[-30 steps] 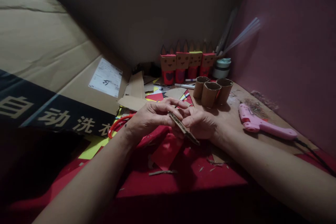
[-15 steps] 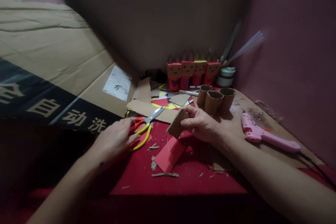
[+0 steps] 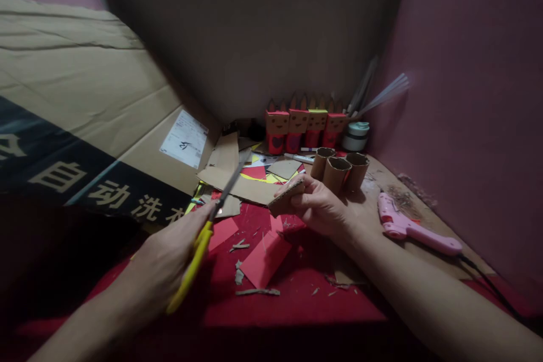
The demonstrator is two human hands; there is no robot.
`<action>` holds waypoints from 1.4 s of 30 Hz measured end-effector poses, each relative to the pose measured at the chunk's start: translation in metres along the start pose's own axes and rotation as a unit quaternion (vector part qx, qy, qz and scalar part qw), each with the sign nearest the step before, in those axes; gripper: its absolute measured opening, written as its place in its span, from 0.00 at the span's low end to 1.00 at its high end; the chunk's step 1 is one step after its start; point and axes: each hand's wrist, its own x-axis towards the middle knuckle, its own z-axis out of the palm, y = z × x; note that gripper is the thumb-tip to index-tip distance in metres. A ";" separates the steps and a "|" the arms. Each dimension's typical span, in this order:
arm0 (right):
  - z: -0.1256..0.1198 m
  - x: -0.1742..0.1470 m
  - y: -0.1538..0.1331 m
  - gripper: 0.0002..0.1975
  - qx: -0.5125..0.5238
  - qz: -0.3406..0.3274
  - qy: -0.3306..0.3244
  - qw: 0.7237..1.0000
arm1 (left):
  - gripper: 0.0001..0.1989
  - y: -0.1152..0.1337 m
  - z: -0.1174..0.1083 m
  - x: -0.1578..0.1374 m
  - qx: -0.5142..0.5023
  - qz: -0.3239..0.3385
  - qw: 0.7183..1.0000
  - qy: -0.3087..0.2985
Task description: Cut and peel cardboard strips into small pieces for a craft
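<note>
My left hand (image 3: pixel 165 257) is closed round the scissors (image 3: pixel 199 257), whose yellow handle shows beside the palm; the blades point up and away. Between the thumb and fingers of my right hand (image 3: pixel 320 203) is a small piece of cardboard (image 3: pixel 285 198), tilted with its cut edge upward. Below it, a red paper rectangle (image 3: pixel 266 258) lies on the red cloth (image 3: pixel 314 314). Another red paper piece (image 3: pixel 223 233) is near my left hand. A long cardboard strip (image 3: pixel 254 189) lies behind the scissors.
A large printed cardboard box (image 3: pixel 139 141) leans at left. Three cardboard tubes (image 3: pixel 338 172) stand right of centre, with a pink glue gun (image 3: pixel 418 232) beyond. Several red figures with cardboard faces (image 3: pixel 278 130) line the back wall beside a lidded jar (image 3: pixel 356 137). Cardboard scraps (image 3: pixel 258 292) litter the cloth.
My left hand has picked the scissors up off the table and drawn them nearer. The cardboard piece in my right hand has tipped flatter. The camera view has shifted slightly.
</note>
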 end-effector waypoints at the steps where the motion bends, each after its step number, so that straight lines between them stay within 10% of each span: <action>1: -0.001 0.000 0.000 0.12 0.002 -0.003 -0.002 1.000 | 0.26 0.006 -0.001 -0.001 0.054 0.039 0.998 -0.010; 8: -0.001 0.000 -0.001 0.09 -0.014 -0.012 -0.014 1.000 | 0.23 0.031 -0.005 0.005 0.229 0.158 0.960 0.016; 42: -0.005 0.004 0.014 0.15 -0.003 0.014 0.058 0.998 | 0.27 0.018 0.021 0.001 0.293 0.129 0.947 -0.006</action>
